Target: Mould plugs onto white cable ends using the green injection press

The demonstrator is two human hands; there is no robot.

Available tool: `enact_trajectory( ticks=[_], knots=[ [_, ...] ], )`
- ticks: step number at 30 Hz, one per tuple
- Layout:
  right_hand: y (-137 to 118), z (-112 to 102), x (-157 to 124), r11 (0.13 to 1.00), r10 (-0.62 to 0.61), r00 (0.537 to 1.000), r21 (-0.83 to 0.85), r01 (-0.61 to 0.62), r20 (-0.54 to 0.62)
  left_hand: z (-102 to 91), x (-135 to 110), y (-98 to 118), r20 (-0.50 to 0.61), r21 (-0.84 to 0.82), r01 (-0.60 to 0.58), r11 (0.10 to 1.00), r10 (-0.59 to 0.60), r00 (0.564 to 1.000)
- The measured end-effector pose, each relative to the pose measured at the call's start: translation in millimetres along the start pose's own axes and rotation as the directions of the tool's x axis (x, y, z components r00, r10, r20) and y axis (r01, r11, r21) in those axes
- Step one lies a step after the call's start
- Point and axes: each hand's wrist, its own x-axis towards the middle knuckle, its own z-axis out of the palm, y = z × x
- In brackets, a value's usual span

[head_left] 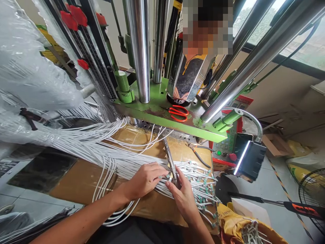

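Note:
My left hand (pixel 144 181) lies over a thick bundle of white cables (pixel 122 159), its fingers gripping some strands near their ends. My right hand (pixel 184 200) holds the lower end of a slim metal tool (pixel 171 162), which carries small brass-coloured pieces along its edge. The two hands nearly meet at this tool. Beyond them, the cables fan out into many ends with small teal tips (pixel 200 183). The bundle rests on brown cardboard (pixel 83 179) laid over the bench. My hands hide part of the tool and cables.
A green machine plate (pixel 157 117) with chrome columns (pixel 138 44) rises ahead, bearing red scissors (pixel 177 113). Orange-handled pliers (pixel 199 154) lie on the cardboard. A control panel (pixel 223 149), a work lamp (pixel 250 161) and a person (pixel 207 27) stand beyond.

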Motion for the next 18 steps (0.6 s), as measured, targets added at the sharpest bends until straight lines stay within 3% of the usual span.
enact_trajectory(
  ticks=[7, 12, 14, 16, 18],
  knots=[
    [3, 0, 0, 0.999, -0.015, 1.000, -0.032, 0.015, -0.011, 1.5, 2, -5, 0.030, 0.184, -0.124, 0.975, 0.121, 0.992],
    [1, -2, 1, 0.999, 0.003, 1.000, -0.053, -0.002, 0.014, 2.7, 8, -4, 0.026, 0.197, -0.162, 0.967, 0.160, 0.987],
    [1, -3, 1, 1.000, -0.010, 1.000, -0.029, 0.011, 0.023, 2.2, 11, -4, 0.011, 0.113, -0.085, 0.990, 0.084, 0.996],
    [1, -3, 2, 1.000, -0.024, 1.000, 0.018, 0.023, 0.013, -0.7, 14, -4, 0.003, -0.037, 0.084, 0.996, -0.084, 0.996],
    [1, -3, 3, 0.998, -0.012, 1.000, 0.070, 0.011, 0.012, -5.9, 17, -5, 0.031, -0.247, 0.334, 0.910, -0.337, 0.941]
  ],
)
